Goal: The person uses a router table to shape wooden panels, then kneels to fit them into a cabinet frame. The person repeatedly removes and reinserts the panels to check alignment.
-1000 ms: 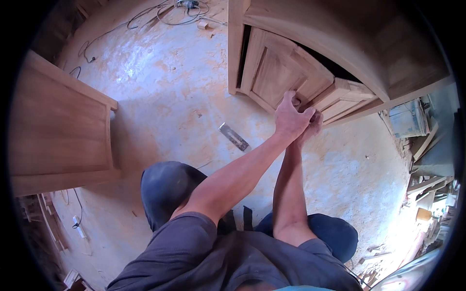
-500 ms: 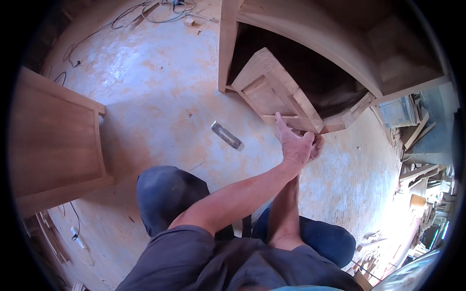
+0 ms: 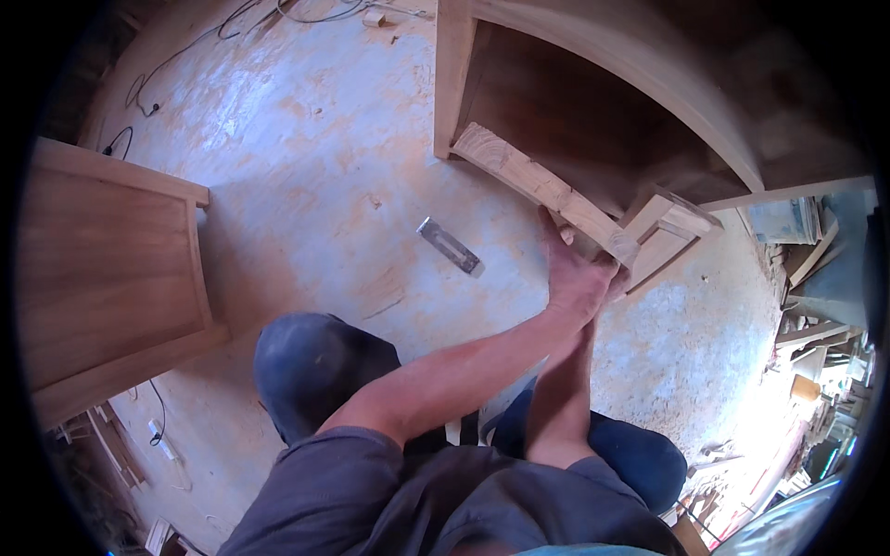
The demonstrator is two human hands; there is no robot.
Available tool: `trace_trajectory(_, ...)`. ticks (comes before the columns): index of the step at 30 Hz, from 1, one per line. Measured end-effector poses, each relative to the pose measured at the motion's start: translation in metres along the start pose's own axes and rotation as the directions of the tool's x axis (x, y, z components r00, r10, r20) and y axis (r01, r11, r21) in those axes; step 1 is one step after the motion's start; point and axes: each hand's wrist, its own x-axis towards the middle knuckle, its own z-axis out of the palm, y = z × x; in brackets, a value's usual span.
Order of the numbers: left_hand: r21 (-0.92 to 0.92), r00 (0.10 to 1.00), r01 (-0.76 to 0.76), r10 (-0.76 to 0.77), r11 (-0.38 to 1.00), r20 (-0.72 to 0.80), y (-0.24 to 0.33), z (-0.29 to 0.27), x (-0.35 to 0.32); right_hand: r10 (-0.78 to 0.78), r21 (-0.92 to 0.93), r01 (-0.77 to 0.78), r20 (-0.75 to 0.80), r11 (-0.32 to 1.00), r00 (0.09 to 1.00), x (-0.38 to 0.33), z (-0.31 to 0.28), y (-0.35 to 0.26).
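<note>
Evidently, the curved wooden cabinet (image 3: 452, 88) has both doors ajar, the left door (image 3: 547, 190) edge-on and the panelled right door (image 3: 663, 247) angled beside it. The left hand (image 3: 579, 280) touches the left door's free end, perhaps steadying it; whether it or the mostly hidden right hand (image 3: 620, 281) grips, I cannot tell. A flat metal tool (image 3: 450, 246) lies well apart, probably leaving both hands free.
</note>
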Motion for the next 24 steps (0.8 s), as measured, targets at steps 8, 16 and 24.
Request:
trace_trajectory(8,-0.399,0.986,0.147,-0.164,0.905,-0.009,0.017,-0.001,0.028,-0.325,-0.058,0.377,0.397,0.925,0.858,0.024,0.027,-0.223)
trace_trajectory(16,-0.173,0.977,0.105,-0.07,0.979,0.201,-0.011,-0.032,0.034,0.263,-0.532,0.763,0.846,0.368,0.463,-0.038,0.167,-0.292)
trace_trajectory(24,0.068,0.884,0.464,-0.458,0.883,-0.094,0.097,-0.154,0.002,0.23,-0.528,0.565,0.827,0.634,0.513,-0.033,0.117,-0.373)
